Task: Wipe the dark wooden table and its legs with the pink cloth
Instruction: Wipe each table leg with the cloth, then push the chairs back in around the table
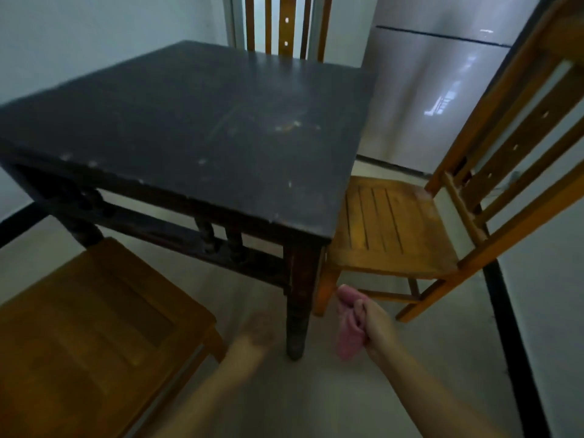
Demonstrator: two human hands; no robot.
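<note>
Pink cloth (pixel 347 327) sat bunched in your right hand (pixel 374 324), low near the floor, with your fingers (pixel 360 306) curled tightly round its middle so that one fold stuck out above them and a longer fold hung below. From those fingers, the nearest leg (pixel 297 311) of the dark wooden table (pixel 196 128) stood just to the left, close but with a gap; the cloth was not touching it. Above and to the left of your grip spread the tabletop, scuffed, with pale chips along its near edge and a dull smear around the centre. Just beyond your knuckles, the front leg of a wooden chair (pixel 388 226) stood close to the cloth, its slatted seat tucked against the table's corner.

Your left hand (pixel 256 338) reached forward on the other side of that table leg, near its lower end. It was smeared by motion, so you could not tell whether its fingers were spread or curled, or whether they touched the leg. Left of that hand lay the seat of a second wooden chair (pixel 94 327). A third chair back (pixel 286 26) rose behind the table's far edge.
</note>
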